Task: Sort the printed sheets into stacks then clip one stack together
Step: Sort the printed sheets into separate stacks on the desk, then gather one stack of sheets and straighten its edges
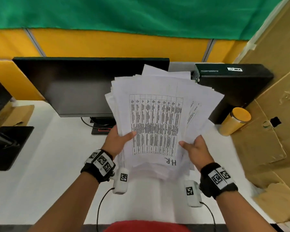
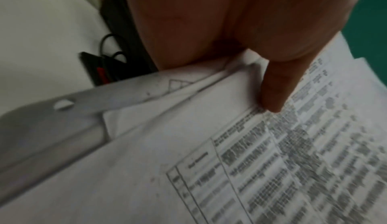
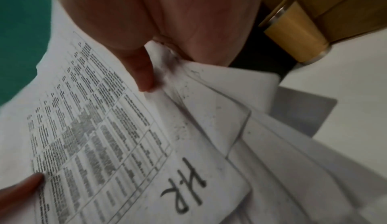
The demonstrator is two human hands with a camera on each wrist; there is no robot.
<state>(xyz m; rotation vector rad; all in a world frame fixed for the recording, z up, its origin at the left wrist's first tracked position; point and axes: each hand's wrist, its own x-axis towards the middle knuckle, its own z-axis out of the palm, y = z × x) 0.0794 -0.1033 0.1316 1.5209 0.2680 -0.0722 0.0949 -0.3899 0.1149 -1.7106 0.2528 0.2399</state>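
A thick, uneven bundle of printed sheets [image 1: 157, 118] is held up above the white desk [image 1: 49, 173], fanned out at its far end. The top sheet carries a dense printed table and the handwritten letters "H.R" [image 1: 170, 162] near its lower edge. My left hand [image 1: 119, 139] grips the bundle's left edge, thumb on top of the table print [image 2: 272, 95]. My right hand [image 1: 193, 149] grips the right edge, thumb on top [image 3: 142, 72], fingers underneath. The fingers of both hands are hidden behind the paper. No clip is in view.
A dark monitor [image 1: 77, 86] stands behind the sheets on a black base [image 1: 100, 129]. A black computer box [image 1: 233, 84] and a yellow tumbler [image 1: 235, 121] sit at the right, cardboard [image 1: 274, 114] beyond them. A black pad [image 1: 8, 146] lies at the left.
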